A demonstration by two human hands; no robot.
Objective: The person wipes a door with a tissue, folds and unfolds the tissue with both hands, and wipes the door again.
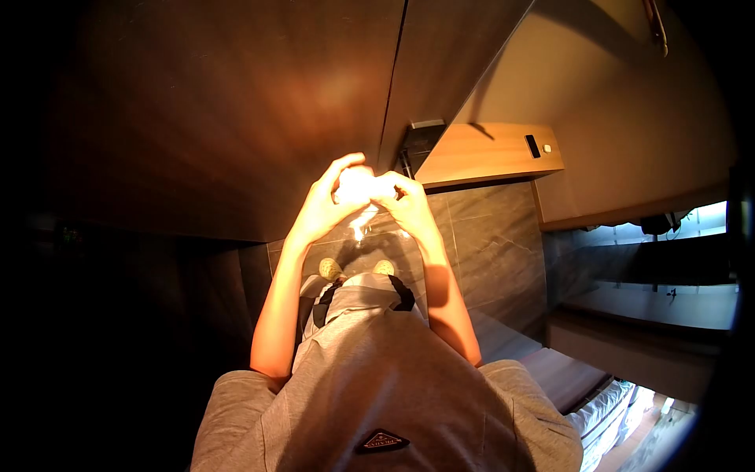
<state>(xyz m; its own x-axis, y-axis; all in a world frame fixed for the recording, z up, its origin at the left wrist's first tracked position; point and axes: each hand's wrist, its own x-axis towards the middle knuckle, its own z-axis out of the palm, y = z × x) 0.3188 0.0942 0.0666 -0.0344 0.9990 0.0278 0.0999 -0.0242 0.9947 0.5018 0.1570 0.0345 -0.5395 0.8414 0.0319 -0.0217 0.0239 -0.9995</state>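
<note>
In front of my body, both hands meet around a small white object (355,186), so overexposed that its kind and edges cannot be made out. My left hand (321,203) curls round its left side, with the thumb below and the fingers above. From the right, the bent fingers and thumb of my right hand (407,206) close in a pinch at the bright object's side. Strong light washes out the fingertips of both hands, so their exact contact is hidden. Beneath the hands, the dark tiled floor (487,252) shows a bright reflection.
A dark wooden panel (236,118) rises just ahead, with a door handle (406,161) near its edge. To the right, a light wooden shelf (480,153) carries a black phone-like object (532,146) and a small white item (547,148). A bed (605,417) stands at lower right.
</note>
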